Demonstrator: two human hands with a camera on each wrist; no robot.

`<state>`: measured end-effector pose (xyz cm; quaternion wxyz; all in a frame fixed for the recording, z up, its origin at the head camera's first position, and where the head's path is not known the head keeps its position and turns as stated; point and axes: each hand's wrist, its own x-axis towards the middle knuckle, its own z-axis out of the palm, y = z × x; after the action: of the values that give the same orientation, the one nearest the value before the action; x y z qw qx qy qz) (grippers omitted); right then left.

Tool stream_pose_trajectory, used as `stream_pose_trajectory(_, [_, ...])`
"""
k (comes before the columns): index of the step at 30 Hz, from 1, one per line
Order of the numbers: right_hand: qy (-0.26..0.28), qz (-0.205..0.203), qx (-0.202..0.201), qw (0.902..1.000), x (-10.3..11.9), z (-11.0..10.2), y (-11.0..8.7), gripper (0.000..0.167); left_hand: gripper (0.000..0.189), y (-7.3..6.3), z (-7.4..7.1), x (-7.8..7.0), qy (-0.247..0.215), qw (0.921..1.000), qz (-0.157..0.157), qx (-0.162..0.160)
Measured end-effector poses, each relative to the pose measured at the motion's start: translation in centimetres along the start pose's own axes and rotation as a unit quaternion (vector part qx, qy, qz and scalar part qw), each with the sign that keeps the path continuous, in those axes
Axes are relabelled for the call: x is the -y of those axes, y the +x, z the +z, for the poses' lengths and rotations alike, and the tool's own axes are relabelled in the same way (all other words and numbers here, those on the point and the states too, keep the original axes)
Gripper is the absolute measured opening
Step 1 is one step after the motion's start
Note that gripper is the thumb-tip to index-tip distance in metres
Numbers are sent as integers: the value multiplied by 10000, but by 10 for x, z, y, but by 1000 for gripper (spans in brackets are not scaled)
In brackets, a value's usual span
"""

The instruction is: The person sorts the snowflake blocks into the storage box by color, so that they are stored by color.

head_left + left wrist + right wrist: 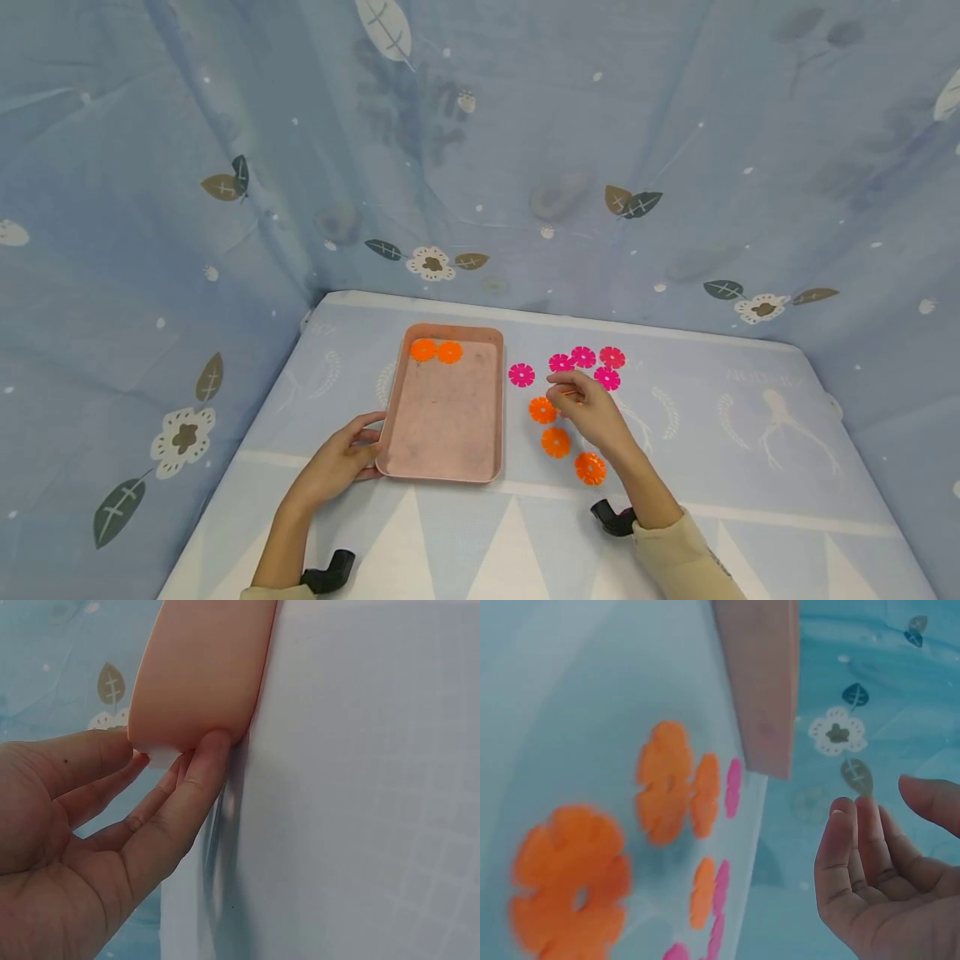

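Left hand (337, 458): thumb and fingers gripping the near-left corner of a pink rectangular shallow tray (442, 417), flat on the pale-blue patterned tabletop (675, 475). Two orange notched flower-shaped discs (450, 352) lie side by side in the tray's far-left corner. Right hand (592, 412): fingers loosely bent, nothing held, above loose orange discs (556, 442) right of the tray. Five magenta-pink notched flower-shaped discs (522, 375) lie farther back, some touching.

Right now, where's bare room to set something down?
Free: floor of the shallow pink rectangular tray, below two orange scalloped discs; pale-blue printed tabletop right of magenta scalloped discs. Crowded: right of the tray, magenta and loose orange discs around the right grip.
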<state>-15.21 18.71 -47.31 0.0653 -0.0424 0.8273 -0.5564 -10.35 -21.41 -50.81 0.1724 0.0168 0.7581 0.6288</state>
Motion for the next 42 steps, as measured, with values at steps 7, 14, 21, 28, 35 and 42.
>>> stream_pose_trajectory(7, [-729, 120, 36, 9973, -28, -19, -25, 31, 51, -1, 0, 1, -25, 10000, 12, -11])
stream_pose_trajectory(14, [-1164, 448, 85, 9922, -51, -36, -42, 27, 50, -1, 0, -1, -21, 10000, 14, -37])
stream_pose_trajectory(21, [-1452, 586, 330, 9871, -61, -42, -53, 28, 50, -3, 1, -2, 27, 10000, 22, -44])
stream_pose_trajectory(28, [-1742, 165, 609, 9827, -67, -44, -55, 30, 50, -2, 2, -1, 21, 10000, 12, -51])
stream_pose_trajectory(35, [-1927, -34, 705, 9787, -74, -43, -55, 31, 51, -2, 2, -3, 57, 10000, -26, -50])
stream_pose_trajectory(42, [-2014, 77, 730, 9768, -72, -42, -54, 30, 50, -2, 3, -5, 49, 10000, -35, -72])
